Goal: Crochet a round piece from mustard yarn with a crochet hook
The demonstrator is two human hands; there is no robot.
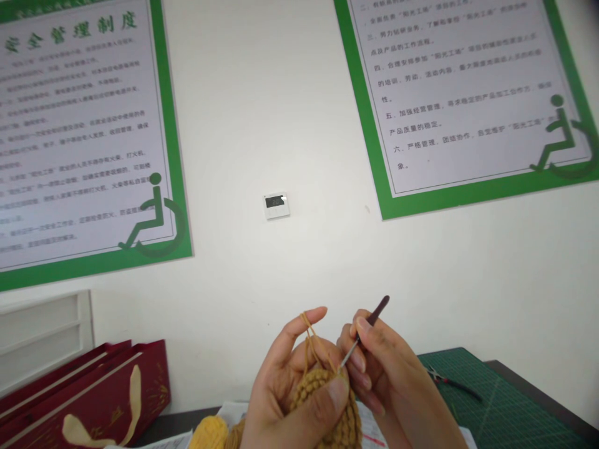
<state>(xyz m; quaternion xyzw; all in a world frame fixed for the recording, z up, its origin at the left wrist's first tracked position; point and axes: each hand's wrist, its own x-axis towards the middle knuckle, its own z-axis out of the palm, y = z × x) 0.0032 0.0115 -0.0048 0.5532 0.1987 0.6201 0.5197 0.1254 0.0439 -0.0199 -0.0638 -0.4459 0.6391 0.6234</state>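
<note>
In the head view, my left hand [299,380] pinches a round, mustard-brown crochet piece [344,427] between thumb and fingers. Yarn [309,337] of the same colour loops over its raised index finger and runs down to the piece. My right hand [379,355] grips a crochet hook [378,310] with a dark handle, held like a pen. The hook's metal shaft slants down to the top edge of the crochet piece, near my left thumb; its tip is hard to make out. Below my left hand lie a yellow yarn ball [209,433] and part of a brown one [234,434].
A green cutting mat [505,405] lies on the dark table at right, with pliers [453,381] on it. Dark red gift bags [93,399] with cream ribbon handles stand at left. Printed papers [175,441] lie under the yarn. Two green-framed posters and a thermostat [276,206] hang on the wall.
</note>
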